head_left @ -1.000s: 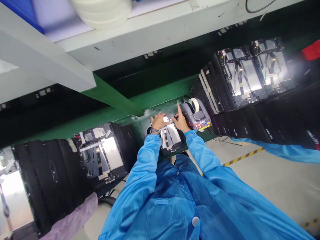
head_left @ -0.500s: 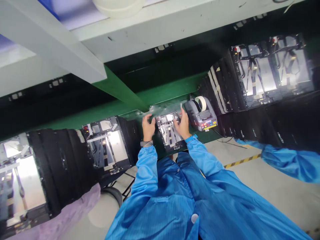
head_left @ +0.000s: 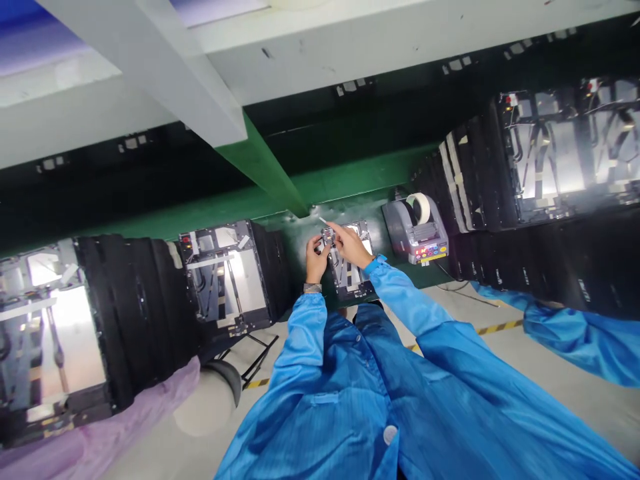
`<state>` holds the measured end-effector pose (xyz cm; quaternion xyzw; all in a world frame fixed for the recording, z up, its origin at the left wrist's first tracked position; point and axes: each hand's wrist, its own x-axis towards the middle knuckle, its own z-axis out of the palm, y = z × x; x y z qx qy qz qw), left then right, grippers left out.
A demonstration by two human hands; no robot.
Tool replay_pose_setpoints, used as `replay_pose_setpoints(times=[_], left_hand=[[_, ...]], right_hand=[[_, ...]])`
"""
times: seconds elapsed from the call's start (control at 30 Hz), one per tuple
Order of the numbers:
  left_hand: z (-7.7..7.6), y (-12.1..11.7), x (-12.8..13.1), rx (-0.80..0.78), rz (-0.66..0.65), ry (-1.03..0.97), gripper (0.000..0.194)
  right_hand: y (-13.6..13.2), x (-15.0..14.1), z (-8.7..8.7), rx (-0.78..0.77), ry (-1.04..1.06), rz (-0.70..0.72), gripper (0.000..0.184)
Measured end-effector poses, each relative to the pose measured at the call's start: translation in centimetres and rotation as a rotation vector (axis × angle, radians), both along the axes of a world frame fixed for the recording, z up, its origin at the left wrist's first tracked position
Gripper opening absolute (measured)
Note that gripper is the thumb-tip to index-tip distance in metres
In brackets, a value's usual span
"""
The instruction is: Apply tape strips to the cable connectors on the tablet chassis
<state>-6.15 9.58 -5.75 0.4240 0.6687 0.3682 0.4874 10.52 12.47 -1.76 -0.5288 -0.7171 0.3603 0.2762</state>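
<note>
Flat in front of me lies an electronic panel (head_left: 346, 275) with silvery plates and dark cables. My right hand (head_left: 353, 247) reaches across its upper part from the right. A short white strip of tape (head_left: 323, 220) sticks out from the index fingertip of that hand, past the panel's top left corner. At the panel's upper left edge is my left hand (head_left: 317, 261), thumb and fingers apart around the corner. Whether it presses on a small part there is hidden. Just right of the panel stands a grey tape dispenser (head_left: 417, 230) with a cream tape roll (head_left: 420, 208).
Stacked dark panels (head_left: 225, 277) stand to the left, with another stack (head_left: 135, 320) farther left. More stacked panels (head_left: 555, 157) fill the right. A co-worker's blue sleeve (head_left: 580, 337) shows at right, and a lilac sleeve (head_left: 145, 413) at lower left. A pale beam (head_left: 350, 50) crosses above.
My right hand has moved left over the panel, carrying the tape strip to the top left corner. My left hand has come in to that corner. The whole view has shifted slightly.
</note>
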Motion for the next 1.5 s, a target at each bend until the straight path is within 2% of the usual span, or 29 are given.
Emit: replay_pose_setpoints(times=[0.17,0.37,0.5,0.67,0.73,0.8,0.87,0.93,1.0,1.07,1.23,1.5], left_hand=[[0.0,0.1,0.3,-0.012,0.016,0.006,0.038],[0.1,0.1,0.7,-0.008,0.041,0.041,0.037],[0.1,0.1,0.8,-0.005,0.032,0.038,0.037],[0.1,0.2,0.7,0.003,0.035,0.034,0.037],[0.1,0.3,0.6,-0.002,0.035,0.041,0.037],[0.2,0.3,0.6,-0.008,0.031,0.042,0.037],[0.3,0.3,0.6,-0.010,0.029,0.043,0.038],[0.4,0.3,0.6,-0.009,0.030,0.047,0.039],[0.6,0.3,0.6,-0.006,0.030,0.054,0.039],[0.8,0.3,0.6,0.006,0.032,0.055,0.041],[1.1,0.4,0.5,0.059,0.006,0.056,0.051],[1.0,0.5,0.1,0.117,-0.056,0.080,0.043]], right_hand=[[0.9,-0.1,0.9,-0.033,-0.133,0.073,0.077],[1.0,-0.6,2.2,0.010,-0.301,0.145,0.079],[1.2,-0.6,1.9,-0.028,-0.282,0.209,0.078],[0.9,-0.2,1.1,-0.056,-0.174,0.120,0.076],[0.3,-0.4,1.2,-0.057,-0.062,0.017,0.070],[-0.7,-0.8,1.7,-0.104,0.152,-0.157,0.062],[-2.2,-1.5,2.2,-0.265,0.489,-0.353,0.052],[-4.0,-2.3,2.5,-0.506,0.870,-0.512,0.046],[-5.6,-3.2,2.6,-0.712,1.174,-0.615,0.042],[-6.6,-3.8,2.3,-0.824,1.357,-0.671,0.040],[-7.0,-4.6,2.0,-0.909,1.535,-0.678,0.043],[-7.4,-4.7,2.4,-0.932,1.577,-0.719,0.044]])
